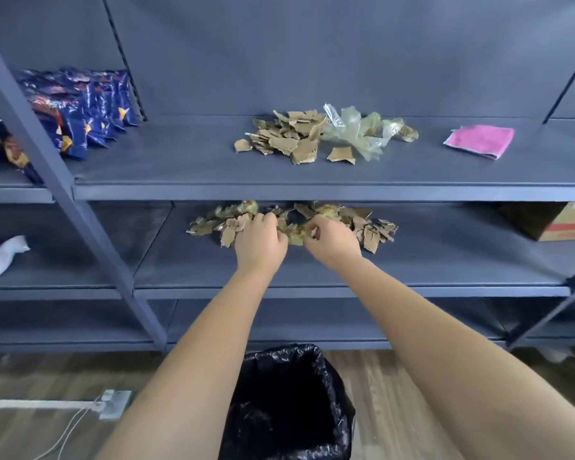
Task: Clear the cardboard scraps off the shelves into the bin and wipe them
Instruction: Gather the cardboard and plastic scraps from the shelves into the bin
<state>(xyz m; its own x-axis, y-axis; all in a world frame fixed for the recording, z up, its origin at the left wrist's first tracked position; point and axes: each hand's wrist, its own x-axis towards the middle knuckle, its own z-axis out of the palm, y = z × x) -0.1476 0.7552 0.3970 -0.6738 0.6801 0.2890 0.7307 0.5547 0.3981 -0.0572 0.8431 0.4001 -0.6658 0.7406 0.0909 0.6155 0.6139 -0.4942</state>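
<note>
Print on the blue snack bags (80, 107) at upper left is too blurred to read; a cardboard box (551, 222) is cut off at the right edge. At centre, the left hand (261, 242) and right hand (332, 240) grip cardboard scraps (375, 232) with curled fingers (268, 220) on the middle shelf (445, 260), the pile partly hidden under the upper shelf (180, 167). There lie more scraps (286, 137) and a pink cloth (478, 141). The black-lined bin (289, 393) stands at bottom centre.

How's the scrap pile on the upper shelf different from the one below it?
The upper pile lies untouched; the left hand and right hand grip the lower pile. The upper pile shows fully, with clear plastic at its right; the lower pile is partly hidden by the shelf edge. Both are torn brown cardboard.
</note>
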